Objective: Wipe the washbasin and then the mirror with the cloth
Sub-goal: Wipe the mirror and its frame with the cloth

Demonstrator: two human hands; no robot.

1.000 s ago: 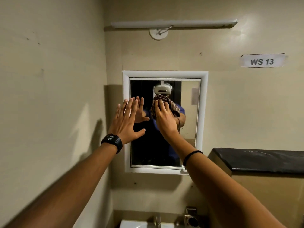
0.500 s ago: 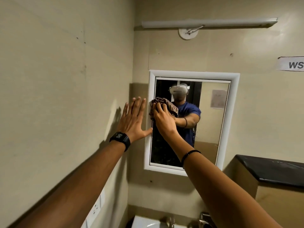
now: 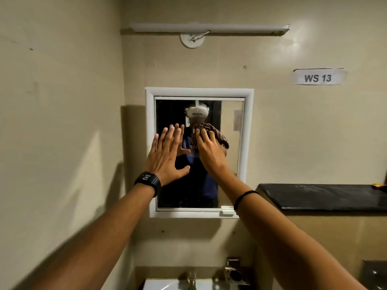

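A white-framed mirror (image 3: pixel 249 130) hangs on the beige wall ahead. My right hand (image 3: pixel 210 152) presses a brown patterned cloth (image 3: pixel 219 136) flat against the glass near its middle, a little above centre. My left hand (image 3: pixel 166 156), with a black watch on the wrist, is spread flat with fingers apart at the mirror's left part, over the glass and the frame's inner edge, and holds nothing. The white washbasin (image 3: pixel 159 285) shows only as a rim at the bottom edge, below the mirror, with a tap (image 3: pixel 192 279) at its back.
A side wall runs close along the left. A black-topped ledge (image 3: pixel 326 196) juts out at the right, level with the mirror's bottom. A tube light (image 3: pixel 209 28) is mounted above the mirror. A metal fitting (image 3: pixel 234 273) sits on the wall beside the tap.
My right hand has slid the cloth from the mirror's left edge toward its middle. My left hand moved from the wall beside the frame onto the mirror. My head turned right.
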